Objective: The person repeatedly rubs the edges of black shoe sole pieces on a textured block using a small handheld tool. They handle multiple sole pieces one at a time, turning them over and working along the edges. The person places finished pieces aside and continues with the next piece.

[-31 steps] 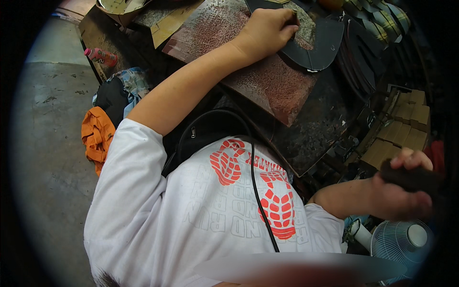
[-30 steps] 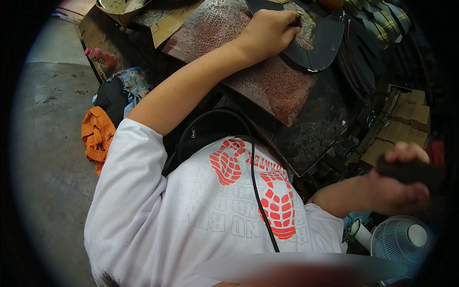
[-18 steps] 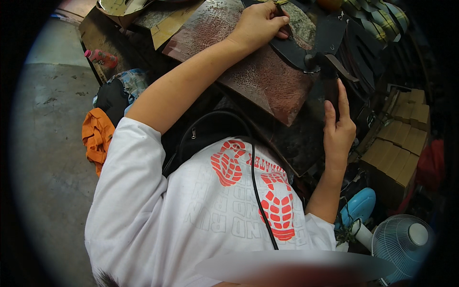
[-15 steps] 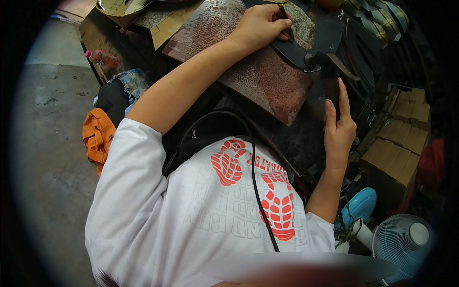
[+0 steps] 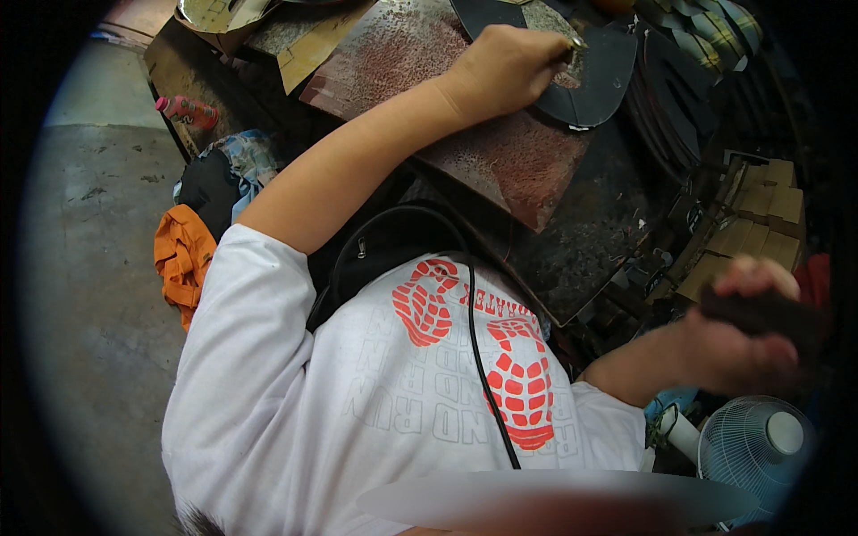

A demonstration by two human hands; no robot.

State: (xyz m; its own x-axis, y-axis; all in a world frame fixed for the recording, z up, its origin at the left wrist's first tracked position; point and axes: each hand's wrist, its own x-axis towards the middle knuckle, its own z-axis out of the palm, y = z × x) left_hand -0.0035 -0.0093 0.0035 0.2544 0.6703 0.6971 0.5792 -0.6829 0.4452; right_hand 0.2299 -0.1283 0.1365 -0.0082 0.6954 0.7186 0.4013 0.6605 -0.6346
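My left hand (image 5: 509,76) is closed around a short punch (image 5: 577,43), its shiny round top showing beyond my fingers. Below my fingers lies a black curved sheet piece (image 5: 599,94), U-shaped with a dark, smooth face. It rests over a speckled grey stone slab (image 5: 547,18) and the corner of a worn reddish-brown board (image 5: 509,170). Far out to the right, my right hand (image 5: 742,335) grips the dark handle of a hammer (image 5: 760,317). Both are smeared by motion, and the hammer's head cannot be made out.
More black curved pieces (image 5: 666,116) are stacked at the bench's right. Tan cardboard boxes (image 5: 760,210) and a white fan (image 5: 755,456) stand on my right. A pink bottle (image 5: 188,112) and an orange cloth (image 5: 183,259) are on the left. A black cable (image 5: 478,348) crosses my shirt.
My right hand has swung the hammer away from the black piece, outward to the right and back toward me. My left hand has shifted slightly right and turned, still holding the punch.
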